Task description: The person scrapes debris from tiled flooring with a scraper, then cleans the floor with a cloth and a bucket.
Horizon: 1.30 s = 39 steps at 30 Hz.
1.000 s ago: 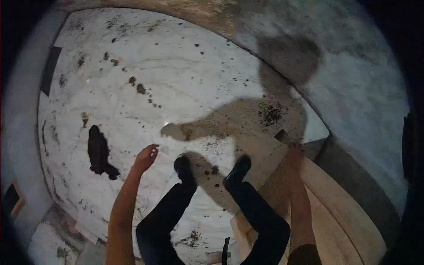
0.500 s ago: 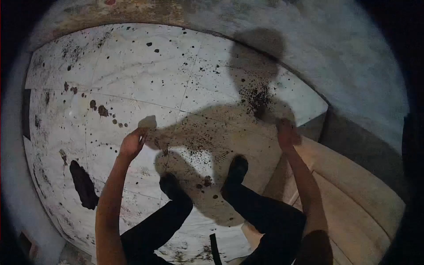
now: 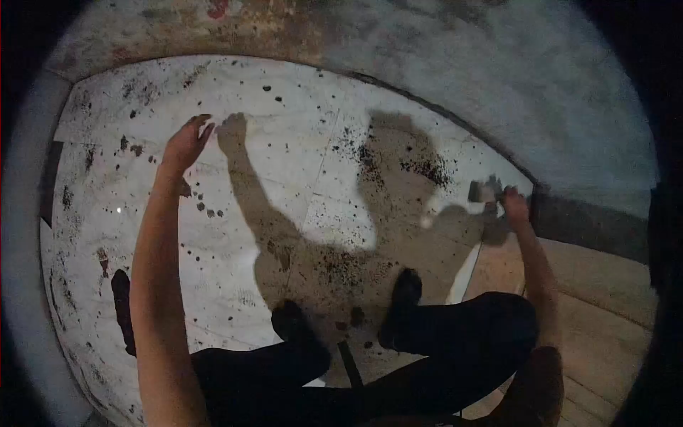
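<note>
My left hand [image 3: 188, 146] is raised over the white, dirt-spotted floor [image 3: 235, 285] at the upper left, fingers stretched and thumb apart, holding nothing. My right hand [image 3: 516, 205] is at the far right, near the floor's right corner, with its fingers curled. Just left of its fingers a small squarish dark shape [image 3: 484, 191] shows among the shadows; I cannot tell whether the hand holds it. Dark crumbs of dirt [image 3: 427, 169] lie scattered between the hands, thickest towards the right. Smaller clumps [image 3: 206, 209] dot the floor below my left hand.
A long dark object [image 3: 122, 313] lies at left, partly behind my left forearm. My dark-covered feet [image 3: 407, 288] rest on the floor. Beige panels [image 3: 590, 285] stand at right, and a stained wall [image 3: 284, 32] runs along the back. A black strap [image 3: 350, 363] hangs between my legs.
My left hand has moved up and slightly left, its fingers reaching forward. The right hand has moved to the right. My knees are spread wider, and my shadow has shifted across the floor.
</note>
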Motion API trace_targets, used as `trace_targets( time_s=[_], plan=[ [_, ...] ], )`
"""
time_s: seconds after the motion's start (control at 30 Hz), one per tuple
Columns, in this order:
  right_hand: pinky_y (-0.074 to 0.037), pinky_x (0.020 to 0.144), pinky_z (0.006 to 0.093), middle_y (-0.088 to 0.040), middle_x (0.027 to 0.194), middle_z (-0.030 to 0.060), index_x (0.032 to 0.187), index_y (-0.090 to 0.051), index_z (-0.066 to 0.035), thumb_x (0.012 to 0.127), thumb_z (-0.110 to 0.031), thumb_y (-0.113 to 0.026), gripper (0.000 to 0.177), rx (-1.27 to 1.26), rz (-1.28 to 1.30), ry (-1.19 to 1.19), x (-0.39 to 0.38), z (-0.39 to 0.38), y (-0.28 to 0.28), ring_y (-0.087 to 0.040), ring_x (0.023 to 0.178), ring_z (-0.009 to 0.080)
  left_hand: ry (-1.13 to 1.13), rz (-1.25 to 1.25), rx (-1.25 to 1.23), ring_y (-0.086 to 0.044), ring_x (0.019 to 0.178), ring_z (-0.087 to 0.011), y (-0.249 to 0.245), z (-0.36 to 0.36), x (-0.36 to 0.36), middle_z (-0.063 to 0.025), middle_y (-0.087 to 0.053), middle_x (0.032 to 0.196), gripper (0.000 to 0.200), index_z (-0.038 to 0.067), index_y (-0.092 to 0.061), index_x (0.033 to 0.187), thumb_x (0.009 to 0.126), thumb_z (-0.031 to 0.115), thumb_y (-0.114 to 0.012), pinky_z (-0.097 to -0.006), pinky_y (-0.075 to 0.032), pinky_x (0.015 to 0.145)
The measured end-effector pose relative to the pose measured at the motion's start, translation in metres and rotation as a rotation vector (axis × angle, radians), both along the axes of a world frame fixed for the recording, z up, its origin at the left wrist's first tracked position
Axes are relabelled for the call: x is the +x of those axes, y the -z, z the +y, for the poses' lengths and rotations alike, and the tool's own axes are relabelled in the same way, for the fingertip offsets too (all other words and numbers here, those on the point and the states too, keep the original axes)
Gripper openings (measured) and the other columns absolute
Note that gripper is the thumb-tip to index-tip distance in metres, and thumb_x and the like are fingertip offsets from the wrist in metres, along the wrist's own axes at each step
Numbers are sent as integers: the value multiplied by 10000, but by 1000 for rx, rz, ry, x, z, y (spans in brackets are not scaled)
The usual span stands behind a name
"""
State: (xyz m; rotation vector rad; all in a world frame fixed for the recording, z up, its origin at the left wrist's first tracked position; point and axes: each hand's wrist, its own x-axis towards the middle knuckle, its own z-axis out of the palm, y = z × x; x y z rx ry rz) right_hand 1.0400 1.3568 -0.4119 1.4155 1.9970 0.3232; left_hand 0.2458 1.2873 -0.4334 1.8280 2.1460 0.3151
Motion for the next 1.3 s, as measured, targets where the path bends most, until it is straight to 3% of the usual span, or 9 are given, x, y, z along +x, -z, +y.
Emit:
trace_targets(
  time_s=[0.1,0.27,0.53,0.7,0.77,0.87,0.97,1.2,1.3],
  plan=[
    [-428,927,458,-520,1227,184,1034,-641,-12,821,-105,-566,244,23,458,346,-32,-24,65,-476,1169,348,-16,141,18,-601,1056,-331,5,16,-44,-185,-603,1179,405,76,-508,1279,960,326,-489,-418,-477,910],
    [-466,873,447,-575,1159,167,989,-633,19,835,-85,-533,210,-40,578,-211,-204,-60,76,-534,1056,346,-111,-71,-178,-576,1105,-320,-7,6,-39,-203,-584,1212,543,105,-368,1395,940,345,-539,-432,-463,933],
    [-475,793,437,-613,991,205,941,-663,25,790,-64,-570,199,76,399,128,-79,-33,35,-599,926,348,-152,29,3,-646,881,-326,-29,-47,-80,-185,-658,993,944,194,-32,1500,804,50,-653,-426,-517,756],
    [-492,784,405,-611,1063,160,914,-686,-31,771,-59,-615,162,48,576,-106,-38,-84,89,-588,895,336,-307,0,107,-649,605,-241,-1,-82,-133,-109,-646,653,259,37,-584,1065,864,199,-607,-355,-501,603],
    [-490,792,396,-599,1096,147,973,-690,-69,812,-98,-619,179,-126,809,6,-122,-89,64,-580,962,322,-361,-20,-151,-646,563,-224,4,-101,-123,-101,-634,593,346,0,-651,804,916,310,-544,-353,-494,566],
    [-489,790,402,-578,1047,149,984,-665,-58,851,-138,-604,167,-15,727,-179,-215,-67,115,-558,983,304,-447,-202,-760,-638,533,-209,-18,-96,-105,-118,-654,650,438,38,-646,907,971,395,-400,-355,-474,456],
    [-471,829,434,-537,1207,156,1092,-632,-33,827,-90,-608,272,-68,554,-322,-290,-55,99,-510,1106,313,-317,-299,-267,-666,577,-202,-11,-96,-138,-134,-693,840,367,38,-505,1267,911,122,-533,-358,-516,485],
    [-437,896,420,-583,1109,131,1115,-648,-63,838,-99,-620,280,-19,717,266,-140,-69,53,-526,1078,310,-471,-305,-286,-609,468,-165,-45,-117,-100,-114,-691,749,179,-19,-680,933,894,137,-601,-317,-489,446],
    [-440,894,416,-587,1109,102,1103,-660,-96,839,-92,-605,270,-101,392,85,-131,-88,30,-527,1076,303,-633,-236,-510,-647,573,-196,-23,-147,-111,-118,-694,774,205,26,-650,1015,876,171,-612,-362,-535,557]
  ],
)
